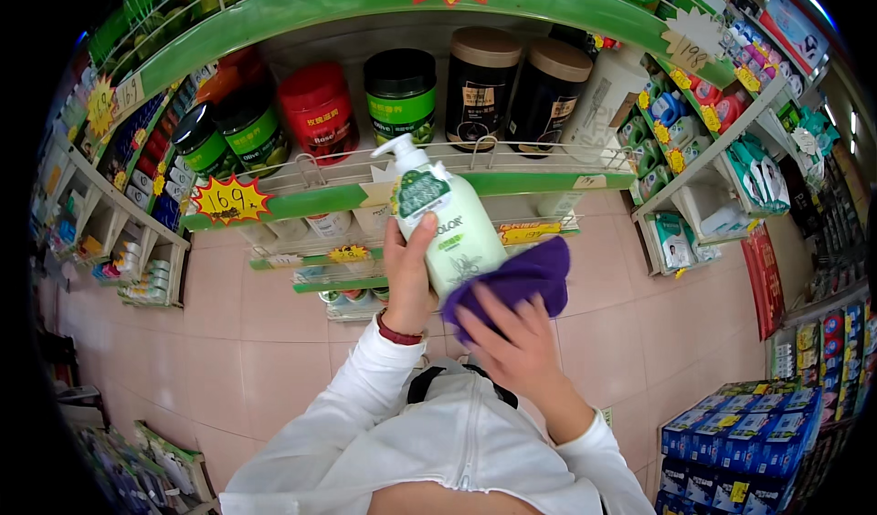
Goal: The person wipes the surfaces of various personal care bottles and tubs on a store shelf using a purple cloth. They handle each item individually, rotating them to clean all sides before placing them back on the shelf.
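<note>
My left hand [409, 268] grips a pale green pump bottle [466, 224] around its side, thumb across the front. The bottle leans to the left, with its white pump head [401, 152] at the top and a green tag around its neck. A purple cloth [527, 278] lies against the bottle's lower end, bunched up on the right. My right hand [510, 333] presses on that cloth with fingers spread, slightly blurred. The bottle's base is hidden behind the cloth.
Before me stands a shelf with a green edge strip [322, 203] and wire rail. It holds a red jar [318, 114], green-labelled black jars [401, 97], dark tubs with tan lids [483, 86] and a white pump bottle [606, 100]. Blue boxes [743, 429] are stacked at lower right.
</note>
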The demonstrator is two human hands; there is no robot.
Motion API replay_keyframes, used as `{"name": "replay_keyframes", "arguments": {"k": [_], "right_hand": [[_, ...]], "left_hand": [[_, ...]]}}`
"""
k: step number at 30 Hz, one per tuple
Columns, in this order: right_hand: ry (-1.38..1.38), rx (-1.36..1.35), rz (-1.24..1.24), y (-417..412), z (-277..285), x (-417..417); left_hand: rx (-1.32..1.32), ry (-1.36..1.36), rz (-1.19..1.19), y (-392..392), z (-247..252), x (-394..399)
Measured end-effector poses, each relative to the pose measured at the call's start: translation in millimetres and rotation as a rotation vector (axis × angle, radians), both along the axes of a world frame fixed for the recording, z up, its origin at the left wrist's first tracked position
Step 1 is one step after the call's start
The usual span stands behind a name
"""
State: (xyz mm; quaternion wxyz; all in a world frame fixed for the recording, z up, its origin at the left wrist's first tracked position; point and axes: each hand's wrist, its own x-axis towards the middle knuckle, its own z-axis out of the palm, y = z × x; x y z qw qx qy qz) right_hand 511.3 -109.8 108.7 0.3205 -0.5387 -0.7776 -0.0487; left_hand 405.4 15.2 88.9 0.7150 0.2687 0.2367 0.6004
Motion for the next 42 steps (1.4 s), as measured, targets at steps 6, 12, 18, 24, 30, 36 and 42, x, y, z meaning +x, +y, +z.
{"name": "replay_keyframes", "arguments": {"k": [6, 12, 18, 24, 30, 36, 42], "right_hand": [[0.317, -0.029, -0.06, 73.1, 15.4, -2.1], [0.119, -0.049, 0.109, 19.0, -21.2, 6.1], [0.817, -0.187, -0.282, -31.9, -88.1, 37.1], [0.228, -0.039, 0.159, 20.5, -9.2, 6.3], [0.934, -0.097, 0.133, 77.0, 17.0, 12.7], [2.011, -0.876, 0.036, 32.1, -46.7, 10.3], [2.315, -1.099, 0.732, 28.7, -57.7, 9.2]], "left_hand": [[0.036, 0.015, -0.01, -7.6, -5.1, 1.7], [0.016, -0.016, 0.011, 0.8, 5.6, -17.6], [0.025, -0.021, 0.009, 7.9, 17.7, -25.1], [0.131, 0.028, -0.133, 5.8, 10.9, -10.0], [0.056, -0.011, -0.237, -2.1, 2.7, -7.4], [0.176, -0.097, -0.119, 13.6, 4.5, -20.8], [0.293, -0.162, -0.213, 16.0, 9.5, -9.3]]}}
